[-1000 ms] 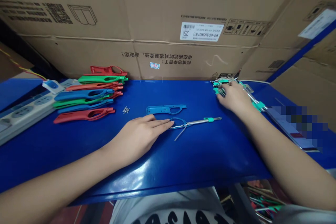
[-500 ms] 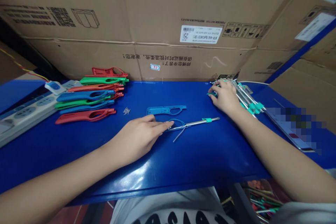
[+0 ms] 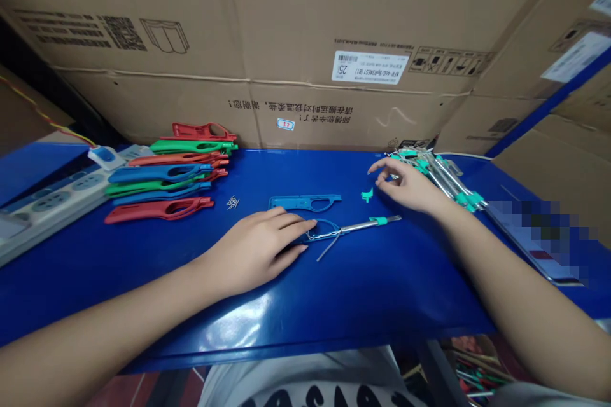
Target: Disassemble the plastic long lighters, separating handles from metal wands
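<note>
My left hand (image 3: 260,251) holds down a blue lighter handle half (image 3: 329,226) on the table, fingers over it and thumb along its near side. A metal lighter tube (image 3: 360,226) with a green clip extends right from that half, and thin wires and a grey lead trail from its base. Much of this half is hidden under my hand. A second blue handle half (image 3: 305,201) lies just behind. My right hand (image 3: 403,184) hovers with fingers curved and apart, holding nothing. Left of its fingertips, a small green trigger piece (image 3: 367,194) lies on the table.
Red, green and blue handle halves (image 3: 167,173) are stacked at the left beside a white power strip (image 3: 62,197). Small metal pins (image 3: 232,203) lie in a pile. Metal tubes with green clips (image 3: 451,178) lie at the right near a phone (image 3: 529,245). A cardboard box (image 3: 286,89) stands behind.
My right hand has moved off the tube pile, slightly toward me, and let go of the green trigger piece, now on the table. My left hand stays at the blue handle half, thumb more visible.
</note>
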{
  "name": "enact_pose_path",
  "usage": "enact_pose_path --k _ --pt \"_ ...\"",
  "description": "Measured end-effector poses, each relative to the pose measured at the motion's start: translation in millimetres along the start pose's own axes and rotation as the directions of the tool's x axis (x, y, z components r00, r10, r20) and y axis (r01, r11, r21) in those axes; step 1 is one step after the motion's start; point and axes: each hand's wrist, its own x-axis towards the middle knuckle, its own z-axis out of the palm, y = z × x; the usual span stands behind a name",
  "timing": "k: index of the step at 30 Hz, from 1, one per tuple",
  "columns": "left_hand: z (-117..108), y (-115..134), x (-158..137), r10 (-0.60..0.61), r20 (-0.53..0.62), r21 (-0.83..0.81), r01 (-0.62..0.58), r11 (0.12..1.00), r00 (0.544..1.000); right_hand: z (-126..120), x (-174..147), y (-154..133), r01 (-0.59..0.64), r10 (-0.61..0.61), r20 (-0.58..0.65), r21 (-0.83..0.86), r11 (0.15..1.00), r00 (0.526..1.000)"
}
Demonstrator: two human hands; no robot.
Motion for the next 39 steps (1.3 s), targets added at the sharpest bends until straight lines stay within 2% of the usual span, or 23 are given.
enact_pose_path --k 2,4,10,13,18,24,26,28,31,34,39 --pt "1.8 -1.9 0.1 -0.008 -0.008 -0.023 0.008 1.0 1.0 -7.4 -1.7 3.0 0.151 -0.137 0.128 -0.106 0.983 0.982" --pt "3.9 -4.0 0.2 -0.014 -0.01 -0.058 0.013 0.998 1.0 -10.2 -2.9 5.6 0.237 -0.199 0.213 -0.172 0.956 0.957" --pt "8.8 -6.3 1.3 -0.103 -0.02 -0.278 0.093 0.956 0.994 0.7 -4.7 0.4 0.36 -0.312 0.263 -0.159 0.919 0.913" --pt "8.9 -4.5 1.5 -0.154 -0.008 -0.341 0.142 0.929 0.988 5.8 -8.3 -8.5 0.373 -0.314 0.287 -0.181 0.91 0.905" --pt "6.5 -0.6 1.8 -0.181 0.005 -0.365 0.17 0.915 0.983 12.4 -14.4 -17.6 0.338 -0.259 0.28 -0.292 0.895 0.925" --pt "5.6 0.3 1.9 -0.167 -0.016 -0.343 0.152 0.927 0.986 9.8 -14.8 -21.3 0.379 -0.314 0.228 -0.35 0.857 0.922" --pt "5.6 0.2 1.8 -0.16 -0.019 -0.334 0.145 0.931 0.987 8.7 -16.3 -25.9 0.409 -0.369 0.181 -0.32 0.854 0.912" --pt "5.8 -0.1 1.8 -0.154 -0.021 -0.322 0.139 0.936 0.988 11.6 -19.6 -32.4 0.457 -0.431 0.16 -0.216 0.863 0.888" --pt "6.7 -0.7 2.1 -0.148 -0.023 -0.31 0.133 0.941 0.989 23.2 -26.2 -42.8 0.523 -0.506 0.224 -0.022 0.852 0.833" --pt "8.3 -1.1 2.2 -0.141 -0.031 -0.308 0.124 0.943 0.99 36.0 -31.7 -49.3 0.548 -0.543 0.286 0.073 0.834 0.789" --pt "8.3 -1.0 1.3 -0.139 -0.028 -0.315 0.123 0.941 0.99 46.6 -33.9 -49.2 0.546 -0.549 0.307 0.103 0.831 0.778"
